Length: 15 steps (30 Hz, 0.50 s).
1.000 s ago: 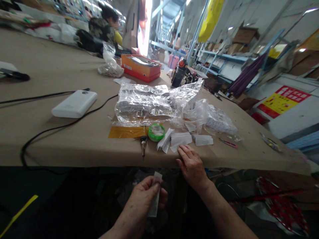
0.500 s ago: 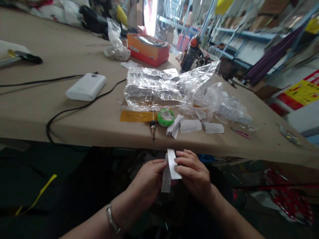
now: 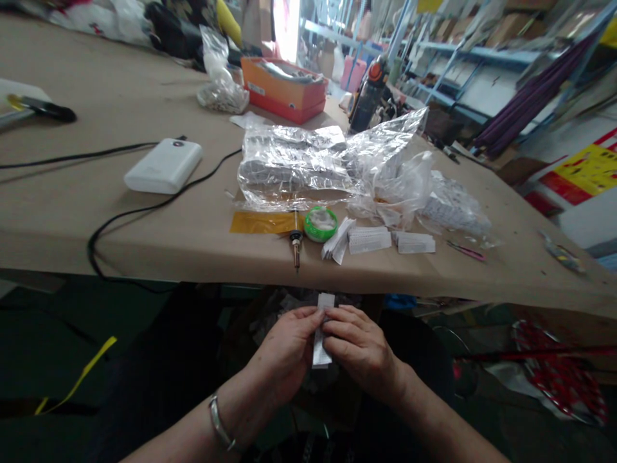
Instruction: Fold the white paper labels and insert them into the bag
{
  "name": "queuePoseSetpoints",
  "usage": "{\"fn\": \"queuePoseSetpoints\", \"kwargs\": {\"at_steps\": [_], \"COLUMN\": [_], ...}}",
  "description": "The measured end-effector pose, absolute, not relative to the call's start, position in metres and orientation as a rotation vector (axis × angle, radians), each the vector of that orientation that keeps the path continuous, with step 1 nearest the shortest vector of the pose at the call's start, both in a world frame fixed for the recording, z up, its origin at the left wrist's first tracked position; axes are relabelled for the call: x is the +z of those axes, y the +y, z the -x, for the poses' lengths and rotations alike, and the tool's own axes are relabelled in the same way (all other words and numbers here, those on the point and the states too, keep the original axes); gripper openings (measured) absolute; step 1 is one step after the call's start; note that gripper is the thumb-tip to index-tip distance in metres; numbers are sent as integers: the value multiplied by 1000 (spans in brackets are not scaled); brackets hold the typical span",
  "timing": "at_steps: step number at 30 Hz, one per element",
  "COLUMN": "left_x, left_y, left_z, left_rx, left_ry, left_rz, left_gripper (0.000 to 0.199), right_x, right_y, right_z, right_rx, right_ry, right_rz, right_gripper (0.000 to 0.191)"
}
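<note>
Just below the table's front edge, both hands hold narrow white strips (image 3: 320, 350) with faint grey marks, laid over one another. My left hand (image 3: 289, 344) pinches them between thumb and fingers from the left side. From the right, the bent fingers of my right hand (image 3: 361, 344) close over their middle, hiding part of them. On the table ahead lie a fanned stack of similar white strips (image 3: 337, 240), a second stack (image 3: 369, 239) and a third one (image 3: 415, 242). A green-rimmed round tub (image 3: 321, 224) sits left of the stacks.
A soldering-iron-like tool (image 3: 295, 241) points toward me over an amber film strip (image 3: 263, 222). Behind are clear plastic bags (image 3: 299, 164), an orange box (image 3: 284, 90) and a dark bottle (image 3: 369, 96). A white power bank (image 3: 164, 166) and black cable (image 3: 130, 213) lie left, pink tweezers (image 3: 466, 251) right.
My right hand has moved left toward my left hand. The strip it held at an angle apart now lies over the left hand's strip, lined up with it.
</note>
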State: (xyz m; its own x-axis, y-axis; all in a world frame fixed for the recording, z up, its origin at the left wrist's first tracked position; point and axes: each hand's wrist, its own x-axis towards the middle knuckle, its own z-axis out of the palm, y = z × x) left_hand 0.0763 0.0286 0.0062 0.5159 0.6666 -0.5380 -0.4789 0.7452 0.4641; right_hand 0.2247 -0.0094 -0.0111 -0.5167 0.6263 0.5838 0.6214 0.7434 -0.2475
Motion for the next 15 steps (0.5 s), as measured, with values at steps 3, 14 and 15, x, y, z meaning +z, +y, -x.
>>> {"fn": "queuePoseSetpoints", "kwargs": {"at_steps": [3,14,15], "left_x": [10,2,2], "left_y": [29,28,27], "left_z": [-75,-76,-76], "left_rx": [676,563,561], "left_ry": [815,1098,1102], "left_rz": [-293,-361,-357], "left_gripper": [7,14,13], "right_x": [-5,1,-2], "right_y": [-9,34,33], "right_z": [-229,-354,-357], "right_rx": [48,-499,-499], "right_ry": [-2267,-2011,-2036], "right_rz": [958,1970,1969], "right_gripper": [16,69,64]}}
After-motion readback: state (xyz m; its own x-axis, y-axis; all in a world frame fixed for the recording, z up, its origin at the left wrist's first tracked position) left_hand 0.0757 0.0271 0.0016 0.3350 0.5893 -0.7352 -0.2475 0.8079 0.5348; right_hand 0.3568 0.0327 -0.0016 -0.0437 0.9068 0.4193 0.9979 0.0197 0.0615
